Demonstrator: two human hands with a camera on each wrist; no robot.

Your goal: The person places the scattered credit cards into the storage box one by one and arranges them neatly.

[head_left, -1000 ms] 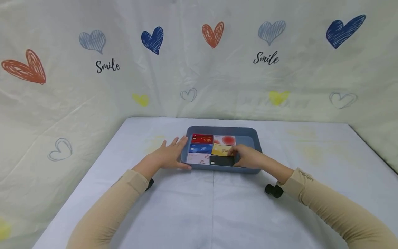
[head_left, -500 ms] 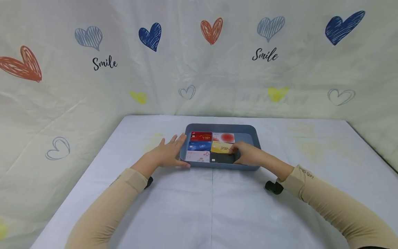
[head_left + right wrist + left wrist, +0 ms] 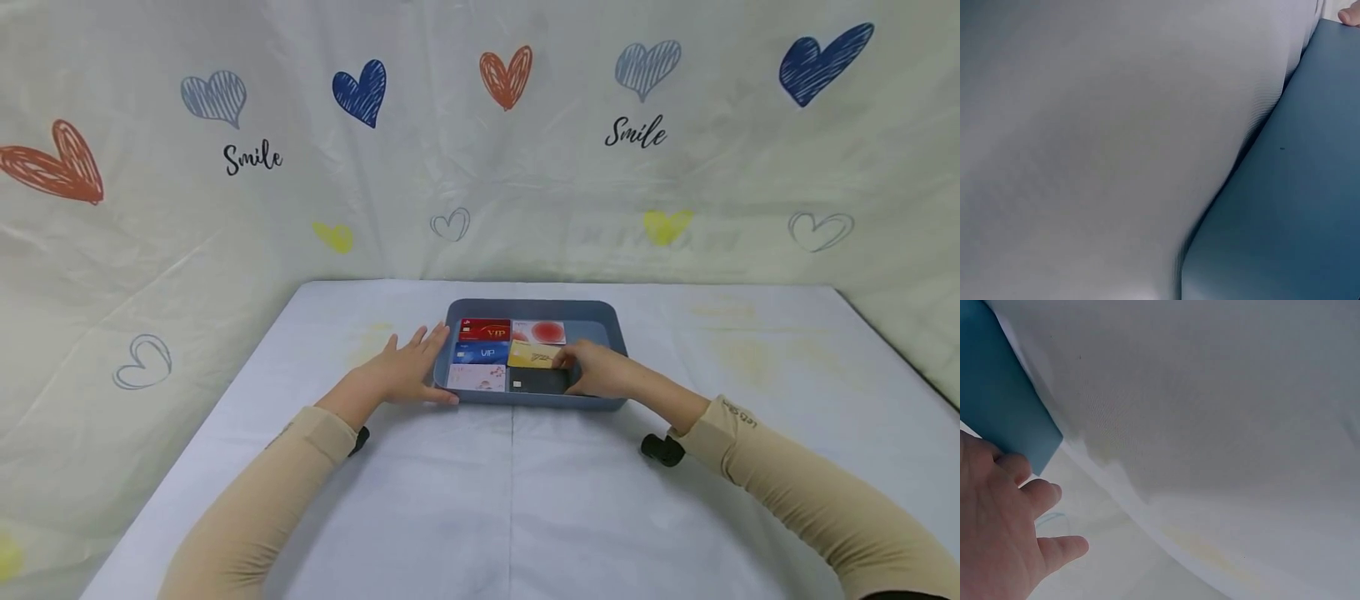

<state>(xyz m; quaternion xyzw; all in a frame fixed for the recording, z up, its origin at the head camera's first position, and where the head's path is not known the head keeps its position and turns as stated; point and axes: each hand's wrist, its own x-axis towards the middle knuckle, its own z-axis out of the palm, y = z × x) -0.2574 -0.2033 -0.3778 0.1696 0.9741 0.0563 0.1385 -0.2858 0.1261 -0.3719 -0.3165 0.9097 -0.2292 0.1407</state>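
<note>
A blue-grey tray holds several flat cards in two columns. On its left are a red VIP card, a blue VIP card and a pale pink card. The right column has a white card with a red circle, a gold card and a black card. My right hand reaches into the tray and pinches the black card near its right end, fingertips over the gold card's corner. With spread fingers, my left hand rests against the tray's left side.
The tray stands on a white-covered table. Behind it hangs a pale cloth printed with hearts. A dark wrist camera sits under the right cuff.
The black card has slid slightly right, with a thin gap now between it and the pale pink card. My right hand shifted slightly with it; the left hand stays at the tray.
</note>
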